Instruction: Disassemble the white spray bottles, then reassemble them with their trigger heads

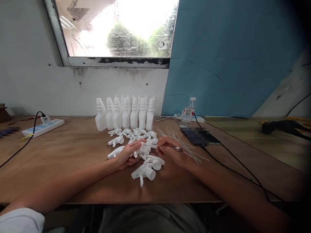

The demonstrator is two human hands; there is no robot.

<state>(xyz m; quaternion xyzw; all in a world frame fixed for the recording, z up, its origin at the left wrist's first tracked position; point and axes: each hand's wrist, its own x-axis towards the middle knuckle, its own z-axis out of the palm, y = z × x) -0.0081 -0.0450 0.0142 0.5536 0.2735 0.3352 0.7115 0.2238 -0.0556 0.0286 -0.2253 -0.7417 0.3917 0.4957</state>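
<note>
The left hand (130, 154) grips a white spray head (144, 148) over the worktop (80, 145), its round end towards the right hand (167, 149), which pinches a slim tool (179, 149). Bracing the spray head firmly and keeping the tool straight should help prevent slips.

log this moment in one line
left hand: holding white spray head | right hand: holding slim tool pointed toward it | nearby: loose spray heads, thin white tubes | behind: upright white bottles
</note>
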